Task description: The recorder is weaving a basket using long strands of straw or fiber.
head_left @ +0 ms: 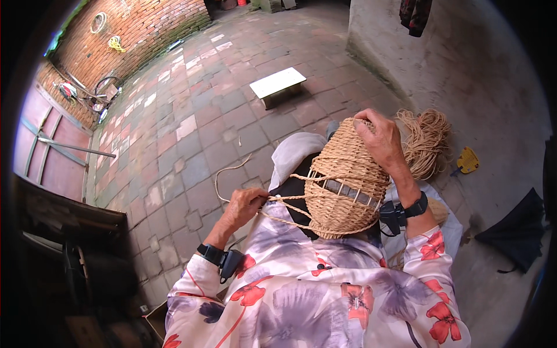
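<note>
A woven straw basket (339,211) lies across my lap, with a gap in its weave where pale upright ribs and something grey behind them show. My left hand (245,206) is closed in a pinch on several straw cords (287,220) that run to the basket's left side. One loose cord end (218,182) trails beyond that hand over the floor. At the basket's far end, my right hand (378,139) is curled over the rim and grips it. Dark and white cloth (297,152) lies under the basket.
A heap of straw cord (426,142) lies to the right, near a yellow fly swatter (466,160) and a dark folded umbrella (513,232). Ahead on the paving stands a low white-topped stool (278,82). A plastered wall (452,64) rises at the right; dark furniture (96,255) is at left.
</note>
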A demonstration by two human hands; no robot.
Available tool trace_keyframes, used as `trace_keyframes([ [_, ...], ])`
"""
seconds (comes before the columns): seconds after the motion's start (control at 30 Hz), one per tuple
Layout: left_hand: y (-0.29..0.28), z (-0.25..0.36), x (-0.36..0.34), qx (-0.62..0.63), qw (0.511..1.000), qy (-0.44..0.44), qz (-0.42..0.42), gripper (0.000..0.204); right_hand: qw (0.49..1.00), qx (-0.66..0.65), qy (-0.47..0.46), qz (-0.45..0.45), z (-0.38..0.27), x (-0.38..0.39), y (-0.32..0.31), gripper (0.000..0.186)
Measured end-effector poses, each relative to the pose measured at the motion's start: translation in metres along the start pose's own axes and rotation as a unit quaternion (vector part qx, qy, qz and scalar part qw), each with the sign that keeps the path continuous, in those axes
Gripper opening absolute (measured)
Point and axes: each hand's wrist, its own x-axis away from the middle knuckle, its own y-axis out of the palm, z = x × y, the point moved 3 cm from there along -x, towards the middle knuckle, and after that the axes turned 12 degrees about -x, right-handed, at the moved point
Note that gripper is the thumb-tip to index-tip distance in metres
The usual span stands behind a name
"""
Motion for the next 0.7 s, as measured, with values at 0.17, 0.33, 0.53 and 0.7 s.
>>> trace_keyframes([
  [0.17,0.004,-0.004,0.007,-0.007,1.0,-0.002,0.023,0.014,1.0,-0.003,-0.012,-0.003,0.0,-0.001,0.002,0.02],
  [0.33,0.006,-0.005,0.008,0.013,0.999,-0.017,0.035,0.015,1.0,0.001,-0.019,-0.007,0.0,-0.001,0.002,0.021],
  [0.53,0.0,0.007,0.004,-0.069,0.995,0.062,0.021,0.014,1.0,0.006,-0.012,-0.007,0.001,-0.001,0.002,0.022],
  [0.7,-0.027,-0.038,-0.001,0.247,0.928,-0.162,0.228,0.011,1.0,-0.015,0.007,-0.003,-0.001,-0.001,0.003,0.022],
])
